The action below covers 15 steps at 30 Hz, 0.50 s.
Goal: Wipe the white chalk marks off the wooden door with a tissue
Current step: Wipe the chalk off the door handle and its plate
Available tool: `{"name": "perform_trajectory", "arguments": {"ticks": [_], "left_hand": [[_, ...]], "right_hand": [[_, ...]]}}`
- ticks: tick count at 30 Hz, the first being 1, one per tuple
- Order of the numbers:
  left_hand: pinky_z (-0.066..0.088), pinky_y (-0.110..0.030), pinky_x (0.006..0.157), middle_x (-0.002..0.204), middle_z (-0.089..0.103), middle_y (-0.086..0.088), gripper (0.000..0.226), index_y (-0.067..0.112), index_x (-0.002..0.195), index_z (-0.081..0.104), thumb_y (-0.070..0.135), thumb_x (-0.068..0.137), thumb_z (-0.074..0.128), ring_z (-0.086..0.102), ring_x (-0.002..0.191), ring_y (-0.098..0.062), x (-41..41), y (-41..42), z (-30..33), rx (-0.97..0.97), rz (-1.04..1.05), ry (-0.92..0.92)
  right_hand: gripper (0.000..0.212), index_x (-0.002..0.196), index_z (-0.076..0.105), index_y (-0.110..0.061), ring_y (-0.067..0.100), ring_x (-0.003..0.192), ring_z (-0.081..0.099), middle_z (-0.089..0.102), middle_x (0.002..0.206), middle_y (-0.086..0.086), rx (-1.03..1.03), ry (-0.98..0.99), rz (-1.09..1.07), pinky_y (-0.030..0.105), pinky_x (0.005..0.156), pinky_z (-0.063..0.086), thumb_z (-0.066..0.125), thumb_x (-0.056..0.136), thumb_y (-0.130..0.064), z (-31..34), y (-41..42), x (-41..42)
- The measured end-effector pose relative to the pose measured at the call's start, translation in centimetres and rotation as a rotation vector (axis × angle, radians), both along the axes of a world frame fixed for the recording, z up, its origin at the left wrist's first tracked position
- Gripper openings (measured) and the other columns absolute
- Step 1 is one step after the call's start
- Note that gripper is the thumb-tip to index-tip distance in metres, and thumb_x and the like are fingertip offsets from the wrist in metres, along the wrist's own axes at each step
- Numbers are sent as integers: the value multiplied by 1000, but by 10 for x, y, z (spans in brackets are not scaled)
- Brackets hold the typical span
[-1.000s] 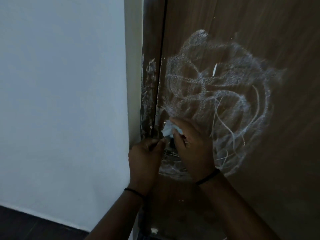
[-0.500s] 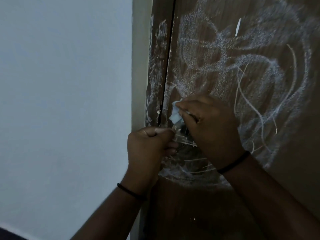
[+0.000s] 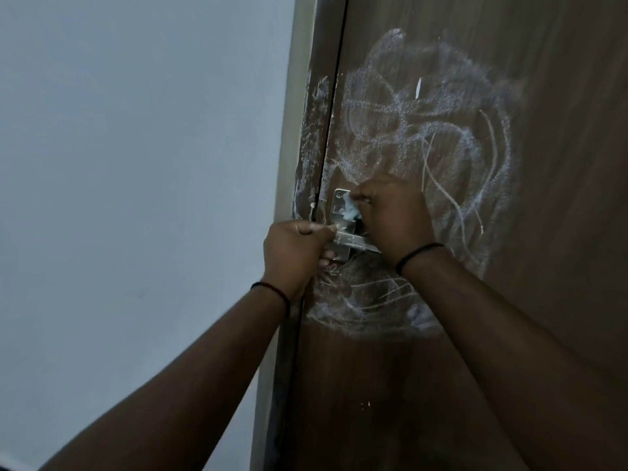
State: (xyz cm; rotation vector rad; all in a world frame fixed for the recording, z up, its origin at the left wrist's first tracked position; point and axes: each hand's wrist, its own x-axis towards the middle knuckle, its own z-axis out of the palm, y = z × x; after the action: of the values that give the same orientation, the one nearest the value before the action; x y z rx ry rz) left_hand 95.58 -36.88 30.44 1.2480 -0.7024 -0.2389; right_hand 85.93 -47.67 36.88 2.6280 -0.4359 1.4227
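The brown wooden door looks matt, with grainy white chalk marks. The silver metal handle plate is shiny; the crumpled pale paper tissue looks soft.

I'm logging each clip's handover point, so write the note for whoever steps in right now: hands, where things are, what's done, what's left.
Left hand: grips the metal door handle at the door's edge.
Right hand: pinches a crumpled tissue and holds it against the handle's plate.
Wooden door: the chalk marks spread above, right of and below the handle; some also sit on the frame strip left of the gap.
Done: no plainly clean patch shows.
Left: nearly all the scribble on the door, plus the smears on the frame.
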Motion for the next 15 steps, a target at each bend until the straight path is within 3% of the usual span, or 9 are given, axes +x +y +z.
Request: {"name": "perform_trajectory", "arguments": {"ticks": [5,8,11,15], "left_hand": [[60,-51,64,63,70,-16,16,8,68,75,16,82,76,67,59,-29,-4,4,12,90,53,-66],[61,-48,66,64,71,-13,16,11,68,76,18,82,77,69,61,-28,-3,5,16,143,82,-106],[62,-46,67,64,71,-10,14,11,69,75,18,82,78,67,57,-21,0,4,19,172,90,-118],[61,-46,67,62,70,-10,14,8,72,74,16,82,77,66,54,-19,3,-2,17,196,108,-125]], "right_hand": [[16,79,74,-11,20,78,55,64,78,5,-83,110,-90,30,66,46,62,86,-3,3,12,14],[15,85,74,-11,23,80,57,65,78,7,-128,183,-90,32,68,50,63,85,-2,8,14,9],[14,87,76,-11,23,82,60,69,84,8,-45,152,-47,35,73,52,63,86,-6,9,7,0],[12,80,70,-11,22,80,56,65,81,6,-110,201,-137,29,66,46,64,83,-2,7,14,8]]}}
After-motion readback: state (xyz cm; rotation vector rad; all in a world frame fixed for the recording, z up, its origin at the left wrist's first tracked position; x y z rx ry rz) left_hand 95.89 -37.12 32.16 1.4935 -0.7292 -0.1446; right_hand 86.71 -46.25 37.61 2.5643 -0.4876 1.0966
